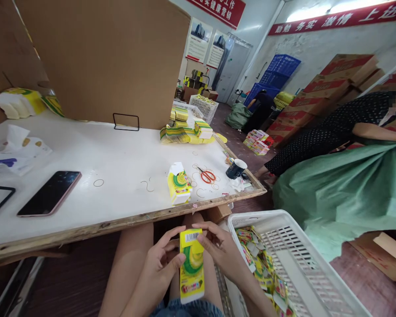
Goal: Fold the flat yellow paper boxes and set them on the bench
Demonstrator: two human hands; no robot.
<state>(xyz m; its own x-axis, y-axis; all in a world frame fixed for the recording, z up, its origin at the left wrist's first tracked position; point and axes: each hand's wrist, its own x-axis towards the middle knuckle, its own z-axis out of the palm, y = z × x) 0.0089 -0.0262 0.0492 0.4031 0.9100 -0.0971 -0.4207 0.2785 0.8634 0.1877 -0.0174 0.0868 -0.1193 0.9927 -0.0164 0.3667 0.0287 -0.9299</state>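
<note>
A small yellow and green carton [192, 268] with a barcode near its top is held between my two hands above my lap. Around its left side wrap the fingers of my left hand [161, 264], thumb on the front face. My right hand [221, 246] grips the upper right corner, its thumb pressed near the barcode and fingers at the top edge. On the table just beyond stands another yellow carton [180, 185] with white flaps up. Red-handled scissors [207, 176] lie to its right among loose rubber bands.
A white plastic basket [284, 215] with several small packets sits at my right. The table [112, 154] holds a phone [51, 193], a dark mug [236, 168] and stacked flat cartons [178, 135]. One person stands right behind a green sack [343, 189]; another bends farther back.
</note>
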